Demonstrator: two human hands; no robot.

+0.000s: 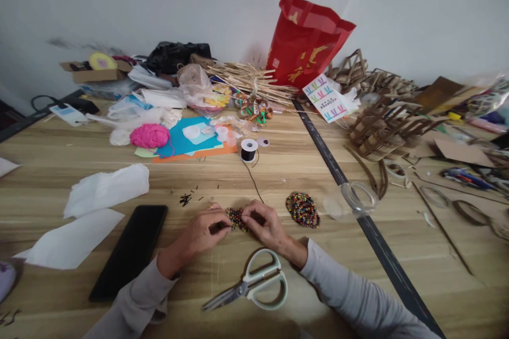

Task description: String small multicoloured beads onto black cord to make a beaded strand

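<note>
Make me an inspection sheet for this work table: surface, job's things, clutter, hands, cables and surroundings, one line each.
Surface: wood-grain table, crossed by a dark strip.
Job's things: small multicoloured beads; coiled bead strand; spool, its black cord trailing toward the right hand; scissors lying near the forearms.
Clutter: white sheets, black slab resembling a phone, pink yarn, red bag, woven baskets.
Hands: left hand and right hand at opposite sides of the beads; exact grip unclear.
Cables: dark cable curving at the far left.
Surroundings: pale wall behind, with dark smudges at left.
</note>
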